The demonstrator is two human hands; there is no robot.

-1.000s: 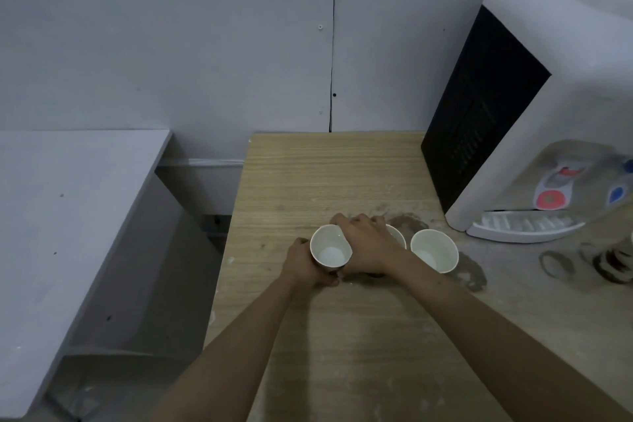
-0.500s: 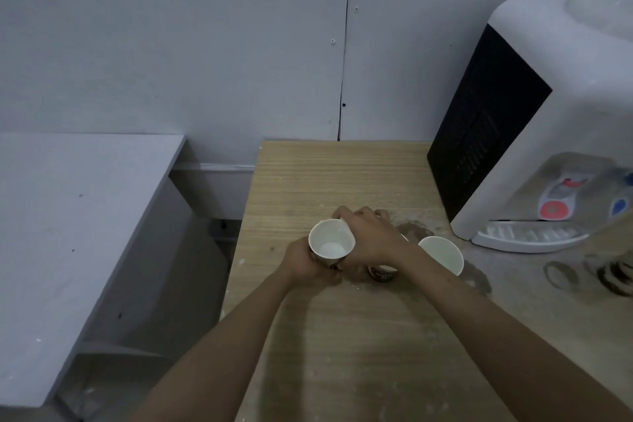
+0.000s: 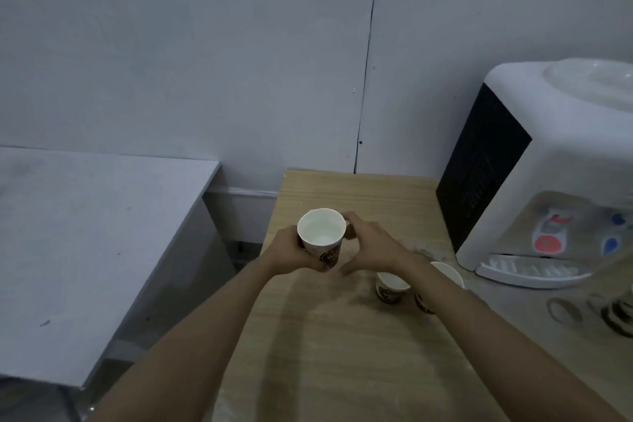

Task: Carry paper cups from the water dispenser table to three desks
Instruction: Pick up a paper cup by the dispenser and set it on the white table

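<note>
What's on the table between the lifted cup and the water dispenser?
In the head view, two paper cups stand between the lifted cup and water dispenser.

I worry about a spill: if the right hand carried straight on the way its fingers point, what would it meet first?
The right hand points left toward the raised white paper cup with a brown logo held in the left hand. It would meet that cup first; its fingertips look already at the cup's far side, though depth is unclear.

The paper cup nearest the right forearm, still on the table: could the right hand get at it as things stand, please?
Probably yes. The right hand is only beside the lifted cup, which the left hand grips; the standing cup is just below its wrist, with nothing between.
</note>
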